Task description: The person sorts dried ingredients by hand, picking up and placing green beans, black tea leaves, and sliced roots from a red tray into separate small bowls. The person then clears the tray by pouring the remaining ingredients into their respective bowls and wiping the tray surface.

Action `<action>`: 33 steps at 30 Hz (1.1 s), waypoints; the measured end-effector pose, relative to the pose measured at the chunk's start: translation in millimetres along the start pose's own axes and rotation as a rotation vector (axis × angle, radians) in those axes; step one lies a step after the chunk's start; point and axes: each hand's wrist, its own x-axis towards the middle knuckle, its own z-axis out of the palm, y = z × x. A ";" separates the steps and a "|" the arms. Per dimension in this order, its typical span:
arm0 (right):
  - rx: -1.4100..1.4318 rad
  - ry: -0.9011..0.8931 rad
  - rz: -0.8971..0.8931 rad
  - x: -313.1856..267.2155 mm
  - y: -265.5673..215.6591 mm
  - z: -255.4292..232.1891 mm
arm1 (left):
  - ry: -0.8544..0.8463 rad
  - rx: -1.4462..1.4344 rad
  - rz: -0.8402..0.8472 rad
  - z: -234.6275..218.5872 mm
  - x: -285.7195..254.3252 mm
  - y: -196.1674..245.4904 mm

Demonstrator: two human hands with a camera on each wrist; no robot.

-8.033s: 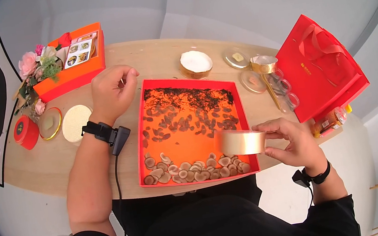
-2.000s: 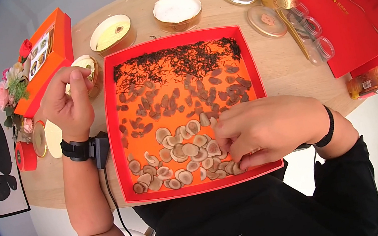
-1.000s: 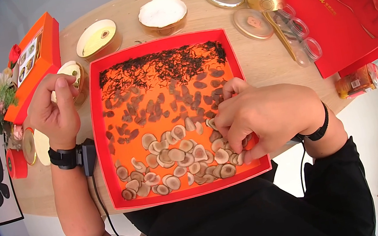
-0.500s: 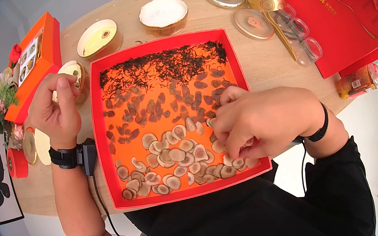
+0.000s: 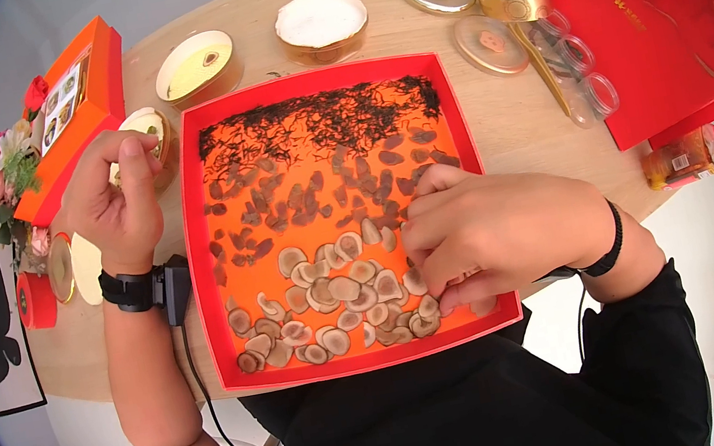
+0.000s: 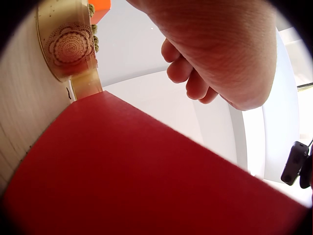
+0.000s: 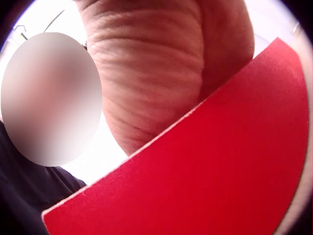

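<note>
In the head view, a red tray (image 5: 199,251) with an orange floor holds black shreds (image 5: 337,112), brown pieces (image 5: 305,199) and round pale slices (image 5: 345,287). My right hand (image 5: 502,231) reaches over its lower right part, fingers bent down among the slices; the hand hides whether they pinch one. Left of the tray, my left hand (image 5: 119,198) hangs loosely curled, holding nothing; in the left wrist view, the hand (image 6: 215,54) is above the red tray wall (image 6: 146,171). The right wrist view shows the right palm (image 7: 151,73) behind the tray wall (image 7: 195,161).
Behind the tray stand a yellow-lined tub (image 5: 196,68) and a white-filled tub (image 5: 321,21). At right lie clear lids (image 5: 490,47), a gold-handled tool (image 5: 542,71), a red bag (image 5: 658,36) and a bottle (image 5: 689,157). An orange box (image 5: 102,77) and flowers (image 5: 5,175) are at left.
The gold tub seen eight seconds ago has left my right hand, which has moved in over the slices. The slices are more numerous and reach farther up the tray. My left hand remains raised beside it.
</note>
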 end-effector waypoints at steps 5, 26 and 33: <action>0.010 0.032 -0.075 0.2 2.1 -0.3 | -0.001 0.000 -0.013 1.0 1.2 3.9; -0.048 0.565 -0.041 5.1 39.1 -8.0 | -1.380 0.012 -0.295 -36.0 34.6 152.6; -0.067 0.564 -0.037 1.6 39.3 -10.4 | -1.308 0.098 -0.221 -24.9 14.1 155.8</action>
